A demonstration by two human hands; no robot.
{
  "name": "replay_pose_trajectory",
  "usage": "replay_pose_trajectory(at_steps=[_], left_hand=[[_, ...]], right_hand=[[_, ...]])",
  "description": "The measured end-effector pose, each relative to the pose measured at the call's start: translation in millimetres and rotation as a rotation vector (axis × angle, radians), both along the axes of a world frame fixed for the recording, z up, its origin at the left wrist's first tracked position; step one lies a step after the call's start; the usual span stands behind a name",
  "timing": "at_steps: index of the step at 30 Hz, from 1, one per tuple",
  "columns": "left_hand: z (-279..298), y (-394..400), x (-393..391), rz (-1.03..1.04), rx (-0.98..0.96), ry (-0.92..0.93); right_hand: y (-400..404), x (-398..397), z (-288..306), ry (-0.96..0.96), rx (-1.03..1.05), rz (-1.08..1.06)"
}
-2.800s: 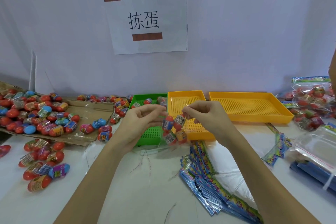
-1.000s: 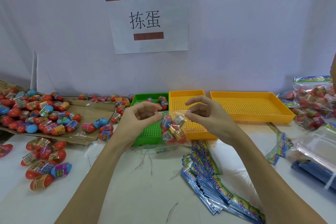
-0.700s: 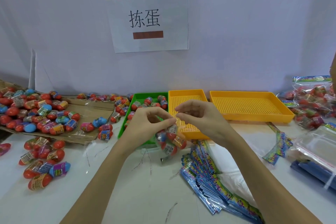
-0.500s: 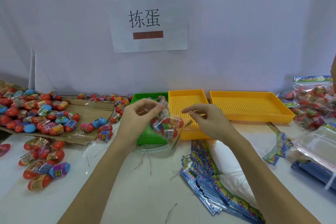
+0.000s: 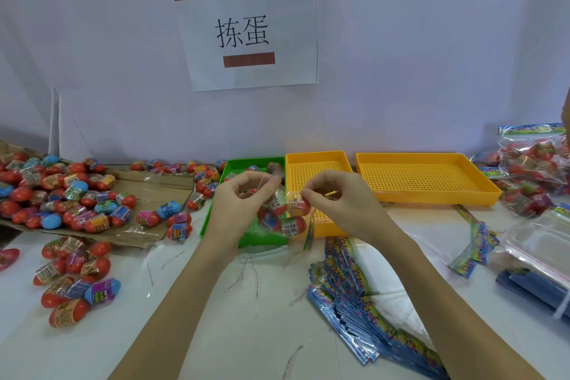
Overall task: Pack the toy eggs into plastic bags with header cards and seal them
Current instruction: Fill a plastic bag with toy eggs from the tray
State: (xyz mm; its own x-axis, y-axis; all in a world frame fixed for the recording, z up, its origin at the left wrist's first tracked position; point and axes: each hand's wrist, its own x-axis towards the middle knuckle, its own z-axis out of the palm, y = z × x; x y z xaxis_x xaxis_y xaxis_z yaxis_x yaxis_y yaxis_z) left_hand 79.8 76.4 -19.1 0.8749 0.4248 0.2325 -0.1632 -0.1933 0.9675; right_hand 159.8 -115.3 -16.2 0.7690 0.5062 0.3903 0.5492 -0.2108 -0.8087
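Observation:
A clear plastic bag (image 5: pixel 285 216) with several red toy eggs inside hangs in the air between my hands, above the green tray (image 5: pixel 243 237). My left hand (image 5: pixel 240 203) pinches the bag's top at its left side. My right hand (image 5: pixel 336 200) pinches the top at its right side, fingers curled. A fan of blue header-card bags (image 5: pixel 354 296) lies on the white table below my right forearm. Loose red and blue toy eggs (image 5: pixel 61 194) are heaped on cardboard at the left.
Two yellow perforated trays (image 5: pixel 425 179) stand behind and right of the green one. Filled egg bags (image 5: pixel 533 170) pile at the far right, with clear empty bags (image 5: pixel 543 247) in front. More loose eggs (image 5: pixel 74 281) and thin plastic strips lie on the near left table.
The bag of eggs has been turned and shifted between my hands, first lower, then tilted left, now hanging level. Both hands have kept their pinch on its top.

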Motion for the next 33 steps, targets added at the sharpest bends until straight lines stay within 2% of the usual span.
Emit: replay_pose_trajectory(at_steps=[7,11,14,17,19,21,22,24,26,33], left_hand=[[0.4,-2.6,-0.2,-0.04,-0.331,0.059],[-0.9,0.2,0.2,-0.076,-0.238,0.085],[0.3,0.8,0.1,-0.047,-0.405,-0.004],[-3.3,7.0,2.8,-0.007,-0.528,-0.078],[-5.6,7.9,5.2,0.006,-0.548,-0.087],[-5.5,5.6,7.2,-0.065,-0.6,-0.076],[-5.2,4.7,7.1,-0.132,-0.589,-0.058],[-6.3,3.5,6.2,-0.229,-0.411,0.048],[-10.2,0.4,5.6,-0.223,-0.25,0.123],[-8.3,7.4,4.1,-0.186,-0.184,0.033]], right_hand=[[4.5,-4.4,-3.5,-0.126,0.011,-0.086],[1.0,-0.4,0.6,-0.102,0.06,-0.092],[-2.9,0.4,5.7,0.145,0.133,-0.032],[-8.2,-0.1,3.8,0.42,0.04,0.134],[-7.2,1.0,-3.0,0.49,0.104,0.171],[-5.1,2.1,-6.2,0.526,0.265,0.127],[-4.5,2.7,-6.2,0.539,0.34,0.096],[-5.9,3.9,-4.3,0.565,0.435,0.057],[-7.2,4.2,-3.3,0.595,0.458,0.055],[-15.5,3.9,4.3,0.587,0.336,0.098]])
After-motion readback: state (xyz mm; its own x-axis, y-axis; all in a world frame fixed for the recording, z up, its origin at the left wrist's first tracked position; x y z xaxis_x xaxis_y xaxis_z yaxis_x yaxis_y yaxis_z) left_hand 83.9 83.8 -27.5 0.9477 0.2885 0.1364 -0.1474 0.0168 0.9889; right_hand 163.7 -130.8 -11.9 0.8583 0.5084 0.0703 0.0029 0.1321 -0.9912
